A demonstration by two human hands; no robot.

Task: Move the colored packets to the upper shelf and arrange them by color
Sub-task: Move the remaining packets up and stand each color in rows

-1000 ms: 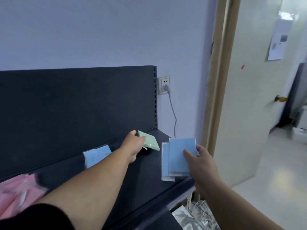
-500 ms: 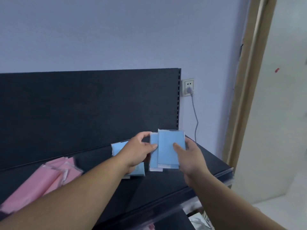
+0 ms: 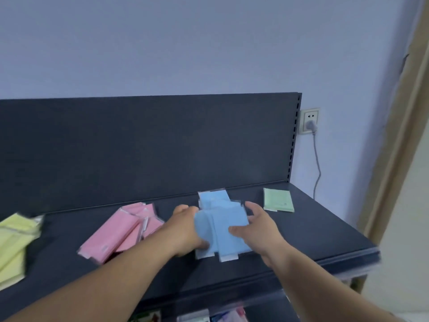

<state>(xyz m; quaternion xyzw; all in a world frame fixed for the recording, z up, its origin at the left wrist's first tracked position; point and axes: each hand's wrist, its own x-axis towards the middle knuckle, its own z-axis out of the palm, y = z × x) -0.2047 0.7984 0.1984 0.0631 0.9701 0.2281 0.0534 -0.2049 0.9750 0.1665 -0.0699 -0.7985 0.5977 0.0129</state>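
While both hands close on it from either side, the stack of blue packets (image 3: 220,228) sits near the middle of the upper shelf (image 3: 313,233), fanned a little so that several clear-edged packets show at its twelve o'clock end and two white-edged corners at its six o'clock end. The left hand (image 3: 185,228) grips the stack's nine o'clock edge, its fingertips tucked out of sight under the blue film. The right hand (image 3: 257,231) holds the three o'clock edge, thumb pressed on top of the uppermost packet and fingers reaching along the far side.

From the blue stack, the pink packets (image 3: 123,231) lie at nine o'clock, overlapping one another at a slant, just beside the left wrist. Further out at nine o'clock, at the edge of the view, lie the yellow packets (image 3: 14,240), blurred. A single green packet (image 3: 278,200) lies flat at two o'clock, apart from the right hand's fingers.

The dark back panel (image 3: 139,147) stands along the shelf at twelve o'clock. At one o'clock a wall socket (image 3: 310,120) carries a plug with a grey cable (image 3: 316,168) hanging down behind the shelf, and a door frame (image 3: 394,135) rises at three o'clock. At six o'clock, below the shelf's front lip, coloured items on a lower shelf (image 3: 209,318) show too blurred to tell
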